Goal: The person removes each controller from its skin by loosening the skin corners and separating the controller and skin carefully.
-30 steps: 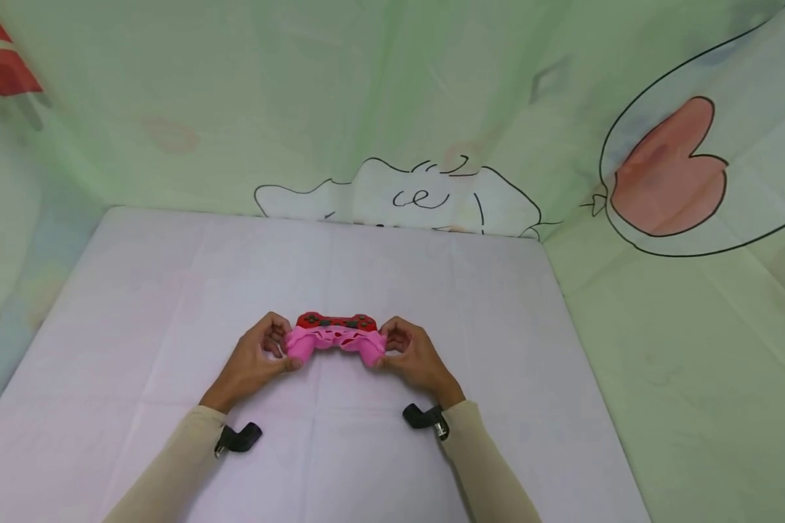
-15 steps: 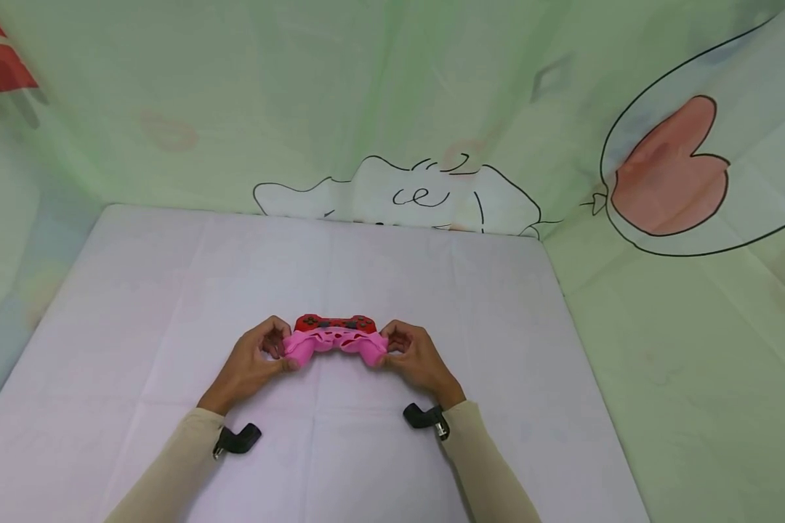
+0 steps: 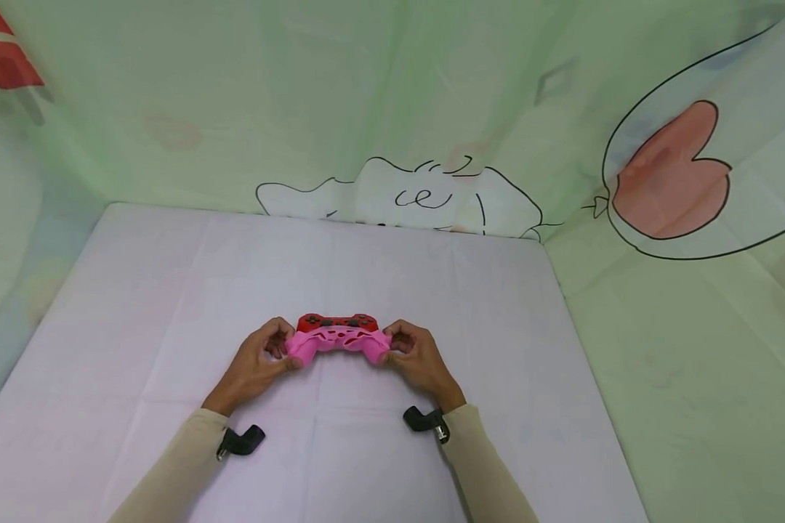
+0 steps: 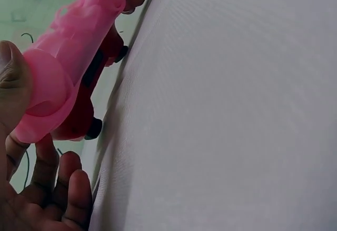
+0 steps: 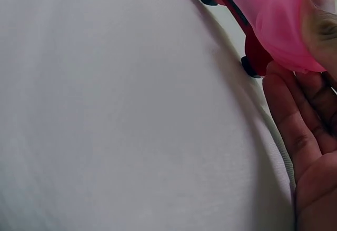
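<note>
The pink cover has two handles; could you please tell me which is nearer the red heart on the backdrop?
The right handle, pinched in the right-hand grip; the left handle, in the left-hand grip, lies farther from the red heart.

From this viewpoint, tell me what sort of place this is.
Probably a small curtained recording booth: a white-covered table stands within pale green hangings printed with cartoons, such as a large heart, and a black device sits at each wrist.

Both hands [image 3: 254, 359] [image 3: 421, 359] face each other in a curled pinch.
</note>
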`<state>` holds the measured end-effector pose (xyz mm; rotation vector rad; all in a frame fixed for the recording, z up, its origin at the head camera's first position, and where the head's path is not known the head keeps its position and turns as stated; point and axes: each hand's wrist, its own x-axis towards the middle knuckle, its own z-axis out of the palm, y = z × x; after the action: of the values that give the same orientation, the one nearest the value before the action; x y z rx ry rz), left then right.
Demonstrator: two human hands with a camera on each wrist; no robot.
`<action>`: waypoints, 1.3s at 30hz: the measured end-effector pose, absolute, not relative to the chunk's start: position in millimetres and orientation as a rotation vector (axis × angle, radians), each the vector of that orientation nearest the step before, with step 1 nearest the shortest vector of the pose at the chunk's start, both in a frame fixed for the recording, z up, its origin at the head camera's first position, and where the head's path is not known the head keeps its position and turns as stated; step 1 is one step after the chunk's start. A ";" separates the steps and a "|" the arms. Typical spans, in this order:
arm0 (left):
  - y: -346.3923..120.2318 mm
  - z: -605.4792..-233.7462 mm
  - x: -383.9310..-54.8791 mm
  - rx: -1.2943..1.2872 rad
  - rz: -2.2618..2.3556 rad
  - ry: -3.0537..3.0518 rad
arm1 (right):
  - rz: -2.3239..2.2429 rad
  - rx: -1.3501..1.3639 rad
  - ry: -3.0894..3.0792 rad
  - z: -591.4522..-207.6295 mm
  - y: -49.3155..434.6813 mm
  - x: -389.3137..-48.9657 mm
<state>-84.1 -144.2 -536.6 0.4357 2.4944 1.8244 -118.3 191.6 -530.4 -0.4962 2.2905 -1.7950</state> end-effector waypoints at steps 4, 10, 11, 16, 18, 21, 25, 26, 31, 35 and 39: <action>-142.6 -535.3 -83.1 0.401 1.829 2.505 | -1.794 -0.499 2.287 -529.7 191.7 -117.7; -141.6 -533.8 -85.4 0.362 1.847 2.483 | -1.782 -0.543 2.302 -530.0 192.5 -118.4; -141.6 -533.5 -85.8 0.362 1.851 2.480 | -1.777 -0.549 2.306 -530.0 192.6 -118.5; -140.9 -533.5 -86.7 0.361 1.854 2.476 | -1.760 -0.530 2.334 -528.8 192.3 -118.9; -140.5 -533.6 -86.5 0.349 1.855 2.476 | -1.761 -0.514 2.338 -528.1 191.6 -118.4; -140.1 -533.7 -85.7 0.331 1.850 2.481 | -1.767 -0.495 2.333 -528.0 190.2 -117.2; -139.5 -534.3 -84.8 0.302 1.843 2.496 | -1.768 -0.477 2.341 -528.3 188.2 -116.1; -139.3 -534.4 -84.5 0.289 1.841 2.503 | -1.765 -0.476 2.349 -528.9 187.8 -116.2; -138.6 -535.0 -83.6 0.233 1.853 2.537 | -1.787 -0.421 2.364 -529.6 183.2 -115.3; -136.9 -536.4 -84.6 0.228 1.862 2.561 | -1.792 -0.370 2.384 -531.6 181.0 -114.2; -134.7 -536.5 -85.2 0.232 1.844 2.591 | -1.791 -0.355 2.399 -533.5 180.2 -113.8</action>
<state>-85.2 -134.7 -536.5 0.2319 2.5908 1.8440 -113.8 180.2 -533.5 -0.3545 2.3990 -1.7909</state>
